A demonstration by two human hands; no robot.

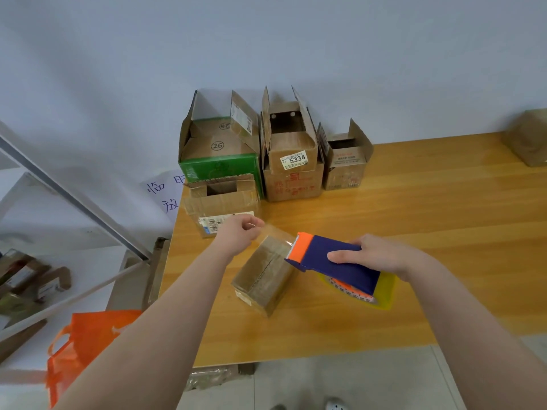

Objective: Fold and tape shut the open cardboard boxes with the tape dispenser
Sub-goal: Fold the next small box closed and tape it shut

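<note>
A small closed cardboard box [264,276] lies on the wooden table [429,220], its flaps folded flat. My right hand [374,255] grips a blue and orange tape dispenser [334,260] just right of the box, above its far end. A strip of clear tape [276,233] stretches from the dispenser's orange head to my left hand [239,233], which pinches the tape end above the box's far left corner. Several open boxes stand behind: a green one [220,167], one labelled 5334 [291,173], a smaller one [346,164] and a low one [220,202].
Another cardboard box [529,140] sits at the table's far right edge. A wall runs behind the table. To the left stand a metal shelf frame [74,199] and an orange bag [85,344] on the floor. A paper sign [165,190] hangs by the table's corner.
</note>
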